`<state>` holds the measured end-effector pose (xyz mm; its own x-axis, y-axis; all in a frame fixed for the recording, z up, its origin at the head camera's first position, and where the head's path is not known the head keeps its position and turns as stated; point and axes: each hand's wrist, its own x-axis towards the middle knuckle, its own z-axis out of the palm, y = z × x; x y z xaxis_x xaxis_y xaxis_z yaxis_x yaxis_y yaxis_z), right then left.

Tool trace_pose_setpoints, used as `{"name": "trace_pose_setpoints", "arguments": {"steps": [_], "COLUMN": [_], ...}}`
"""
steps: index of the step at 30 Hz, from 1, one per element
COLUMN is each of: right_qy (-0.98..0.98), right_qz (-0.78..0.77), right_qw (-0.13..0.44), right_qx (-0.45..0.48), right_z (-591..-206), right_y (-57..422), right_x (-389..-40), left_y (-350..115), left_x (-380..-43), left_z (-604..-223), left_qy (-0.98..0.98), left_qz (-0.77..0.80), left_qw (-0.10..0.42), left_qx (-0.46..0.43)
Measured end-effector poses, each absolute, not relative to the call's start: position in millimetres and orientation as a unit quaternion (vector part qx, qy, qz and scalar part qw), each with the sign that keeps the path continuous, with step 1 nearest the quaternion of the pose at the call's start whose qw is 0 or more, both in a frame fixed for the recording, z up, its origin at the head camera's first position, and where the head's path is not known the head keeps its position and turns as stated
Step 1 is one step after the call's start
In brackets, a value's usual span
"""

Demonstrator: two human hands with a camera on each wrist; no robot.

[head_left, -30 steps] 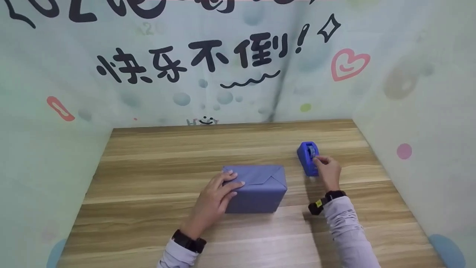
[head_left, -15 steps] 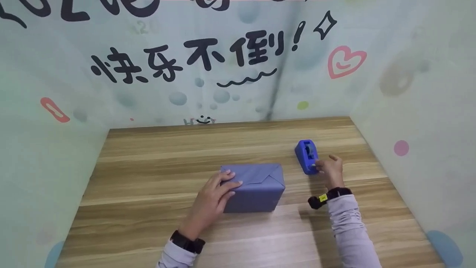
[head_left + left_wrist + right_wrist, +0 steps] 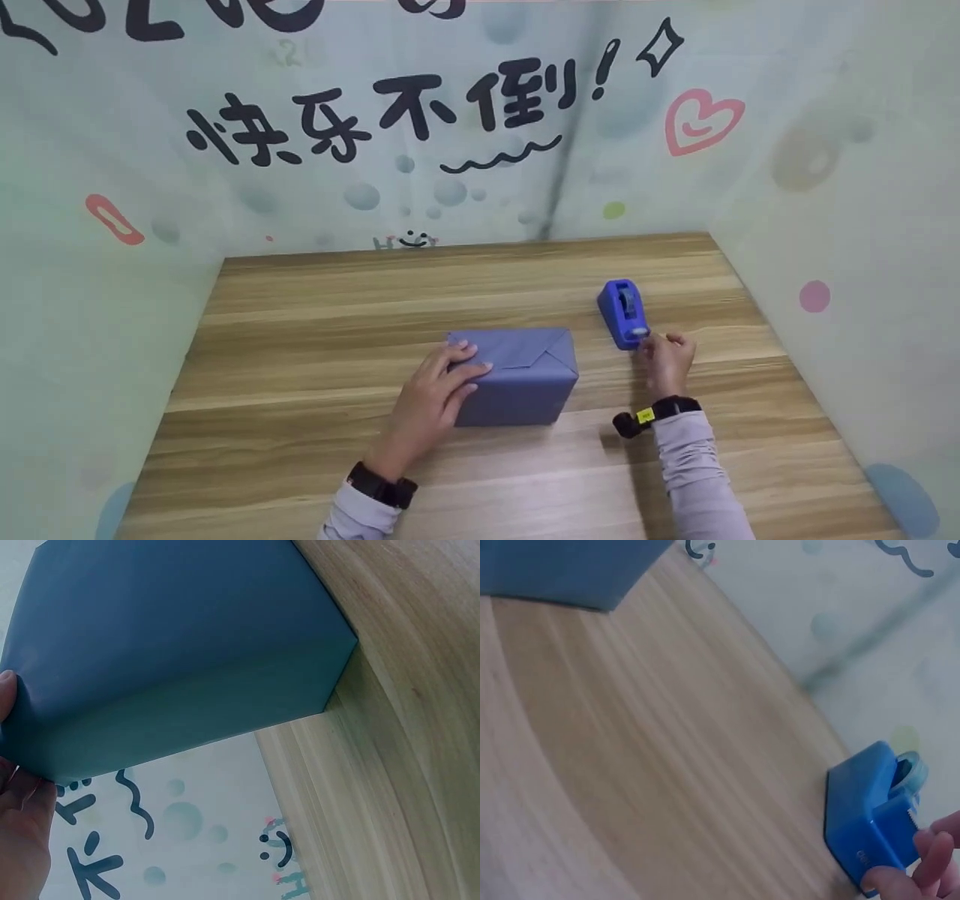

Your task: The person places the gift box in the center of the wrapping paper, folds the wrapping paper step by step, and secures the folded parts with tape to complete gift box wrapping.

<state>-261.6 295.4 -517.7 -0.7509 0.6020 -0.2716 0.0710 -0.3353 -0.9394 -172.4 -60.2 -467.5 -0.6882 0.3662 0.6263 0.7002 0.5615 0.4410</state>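
A box wrapped in blue-grey paper stands on the table, with a folded flap on its top face. My left hand holds its left end, fingers over the top edge and thumb on the near side. In the left wrist view, fingertips touch one corner of the wrapped box. To the right is a blue tape dispenser with a roll of clear tape in it. At the dispenser's front end, my right hand pinches the tape end near the toothed cutter.
The wood-grain table is bordered by a printed back wall and a side wall on the right. Bare tabletop lies between the box and the dispenser.
My right hand has drawn back from the tape roll toward the dispenser's front end, pulling tape along. The left hand and the box stay in place.
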Motion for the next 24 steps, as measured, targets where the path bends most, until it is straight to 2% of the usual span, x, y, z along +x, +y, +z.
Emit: {"name": "trace_pose_setpoints", "arguments": {"steps": [14, 24], "right_qy": [-0.658, -0.804], "right_qz": [0.676, 0.505], "right_qw": [0.194, 0.226], "right_qx": [-0.268, -0.216], "right_z": [-531.4, -543.0], "right_y": [300.7, 305.1], "right_x": [-262.1, -261.7], "left_y": [-60.8, -61.4], "left_x": [-170.7, -173.8], "left_z": [-466.4, -466.0], "left_qy": [-0.854, -0.853], "left_qz": [-0.342, -0.351], "left_qw": [0.237, 0.228], "left_qx": [-0.312, -0.311]}}
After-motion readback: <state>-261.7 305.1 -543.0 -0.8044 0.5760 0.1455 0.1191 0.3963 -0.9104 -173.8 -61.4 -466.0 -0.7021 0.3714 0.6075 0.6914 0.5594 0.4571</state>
